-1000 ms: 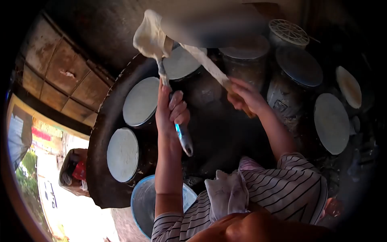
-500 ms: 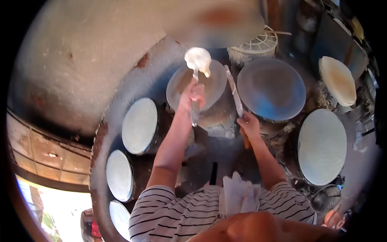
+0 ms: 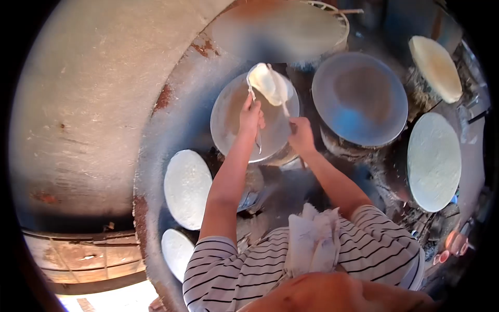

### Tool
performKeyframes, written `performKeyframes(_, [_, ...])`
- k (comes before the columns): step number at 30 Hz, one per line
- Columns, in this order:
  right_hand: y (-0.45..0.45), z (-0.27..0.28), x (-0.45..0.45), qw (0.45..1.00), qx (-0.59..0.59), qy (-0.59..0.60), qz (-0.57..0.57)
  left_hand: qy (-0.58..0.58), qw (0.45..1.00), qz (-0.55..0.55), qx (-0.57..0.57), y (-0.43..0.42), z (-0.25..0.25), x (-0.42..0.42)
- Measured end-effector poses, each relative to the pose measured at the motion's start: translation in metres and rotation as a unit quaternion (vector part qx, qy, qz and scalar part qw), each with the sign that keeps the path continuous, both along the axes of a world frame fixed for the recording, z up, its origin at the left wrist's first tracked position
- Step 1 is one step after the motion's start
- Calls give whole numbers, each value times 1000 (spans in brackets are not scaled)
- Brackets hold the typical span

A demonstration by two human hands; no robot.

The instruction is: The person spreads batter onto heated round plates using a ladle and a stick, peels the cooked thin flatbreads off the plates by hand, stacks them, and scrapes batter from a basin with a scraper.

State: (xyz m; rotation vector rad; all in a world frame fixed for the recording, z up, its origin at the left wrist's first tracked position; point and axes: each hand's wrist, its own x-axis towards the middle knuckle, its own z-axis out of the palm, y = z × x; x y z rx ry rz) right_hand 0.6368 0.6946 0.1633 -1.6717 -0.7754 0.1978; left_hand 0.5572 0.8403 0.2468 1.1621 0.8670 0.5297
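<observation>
Sitting left of the left hand (image 3: 252,118) and nearer the body, a pale disc (image 3: 188,190) and a second disc (image 3: 176,255) show chalky, faintly mottled tops. They form part of a ring around the person, probably so that each lies within easy reach.

The left hand is closed around the slim, metal-looking handle of a ladle (image 3: 259,141), whose lower end pokes out below the fist. It is held with its head up and away from the body, presumably to keep the load over the round griddle (image 3: 228,119) beyond the hands, a smooth grey plate with a browner middle. Just past the fingers, thick batter (image 3: 266,83) clings to the ladle's head, glossy and sagging rightward.

The right hand (image 3: 301,136) grips a flat, narrow spatula (image 3: 285,109), its blade angled up beside the batter, likely so the edge can control the drip; whether they touch is hard to tell.

To the right of that hand and farther out is a broad, dark griddle (image 3: 358,99) with a bluish sheen. Farther right stand an oval-looking, pale plate (image 3: 434,161) with a grainy surface and, above it, a soft, tan-centred flatbread (image 3: 435,67).
</observation>
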Motion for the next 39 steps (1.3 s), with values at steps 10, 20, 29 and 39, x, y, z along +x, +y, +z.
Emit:
performKeyframes(10, [13,6,-14,972,-168,-160,48,80,995,20,58,59,-23,-48])
performKeyframes(20, [39,-3,-4,977,-96,-181,59,336,800,27,497,115,-67,-99])
performKeyframes(29, [43,12,7,974,-91,-185,95,368,869,50,328,52,-38,-153])
performKeyframes(39, [58,19,77,953,-113,-202,195,271,939,164,135,-6,-20,-136])
